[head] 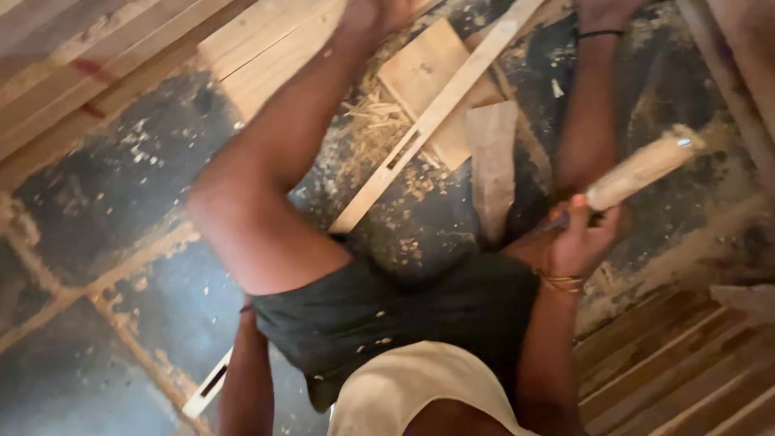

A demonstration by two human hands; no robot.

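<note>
One wooden mallet [642, 171] is in view, and the right hand [583, 234] is closed around its handle end, fingers wrapped tight, so the pale, chipped head sticks out up and to the right of the hand, above the dusty floor [121, 186]. A thin bracelet sits on that wrist. The left hand is hidden: the left forearm [246, 375] drops out of sight at the lower edge beside the bent leg, so I cannot tell whether it is open or closed.

One long wooden strip [428, 121] with narrow slots cut in it runs slantwise across the floor, passing under the raised knee and showing again at the lower left. One flat square board [428, 81] lies under the strip near the top, and one short tapered piece of wood [492, 165] lies just beside it, to the left of the mallet and apart from the hand. Wood shavings [379, 109] are scattered around these pieces. A stack of planks [73, 73] fills the upper left corner, and slatted boards [678, 363] lie at the lower right, below the right hand.
</note>
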